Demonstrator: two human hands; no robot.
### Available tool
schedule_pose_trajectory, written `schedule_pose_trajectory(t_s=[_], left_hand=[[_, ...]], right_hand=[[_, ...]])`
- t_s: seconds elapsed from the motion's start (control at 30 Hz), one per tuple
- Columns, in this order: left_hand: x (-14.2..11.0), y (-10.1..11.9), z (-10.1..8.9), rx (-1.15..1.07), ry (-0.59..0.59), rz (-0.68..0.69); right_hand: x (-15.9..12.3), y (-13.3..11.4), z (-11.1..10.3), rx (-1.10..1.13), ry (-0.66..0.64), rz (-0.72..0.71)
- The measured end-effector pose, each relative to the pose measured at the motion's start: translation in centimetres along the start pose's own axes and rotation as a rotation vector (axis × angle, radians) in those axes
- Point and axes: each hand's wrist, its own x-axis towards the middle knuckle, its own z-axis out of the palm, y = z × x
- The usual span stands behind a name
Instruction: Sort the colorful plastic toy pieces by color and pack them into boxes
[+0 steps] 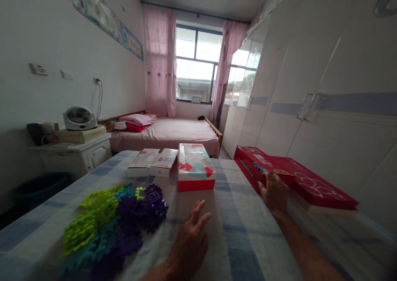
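My left hand [190, 243] hovers over or rests on the tablecloth [248, 227], fingers stretched out and holding nothing. Left of it lies a pile of interlocking plastic pieces [124, 214] in lime green, teal and dark purple, with notched edges. My right hand [274, 192] is at the table's right edge, its fingers bent against the near end of a red box [256, 161] with printed pictures. Beyond my left hand stands a white box with red and pale blue shapes [196, 165]. Two small white boxes [144, 161] sit beside it, to the left.
Another red box with white line patterns [319, 179] lies right of my right hand. White wardrobes [310, 74] line the right wall. A bed [173, 132] stands behind the table. At left are a cabinet [89, 150] with a fan [80, 117] and a dark bin [40, 186].
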Motion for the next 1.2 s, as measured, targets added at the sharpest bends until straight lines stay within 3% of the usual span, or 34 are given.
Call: schedule_pose_trajectory(t_s=[0.2,0.37,0.47,0.6,0.7,0.8,1.0,1.2], left_hand=[[0.1,-0.4,0.1,-0.016,-0.017,-0.022],[-0.1,-0.6,0.3,-0.034,-0.035,-0.027],[-0.2,-0.6,0.2,-0.050,-0.039,-0.027],[0.0,-0.5,-0.2,-0.082,-0.025,0.010],[0.0,0.0,-0.7,-0.123,-0.025,0.147],[-0.1,1.4,-1.4,-0.152,-0.045,0.351],[1.0,5.9,-3.0,-0.094,-0.161,0.609],[2.3,7.5,-2.5,-0.190,-0.152,0.578]], right_hand=[[0.7,0.2,0.2,0.075,0.016,-0.031],[0.3,-1.0,-2.0,0.133,0.016,-0.147],[-1.8,-2.3,-5.2,0.137,0.047,-0.170],[-7.0,-3.9,-11.7,0.205,0.067,-0.264],[-10.7,-4.5,-16.6,0.321,0.112,-0.401],[-12.6,-4.5,-19.6,0.398,0.190,-0.446],[-12.4,-4.2,-19.6,0.292,-0.031,-0.299],[-11.1,-4.1,-19.4,0.230,-0.138,-0.251]])
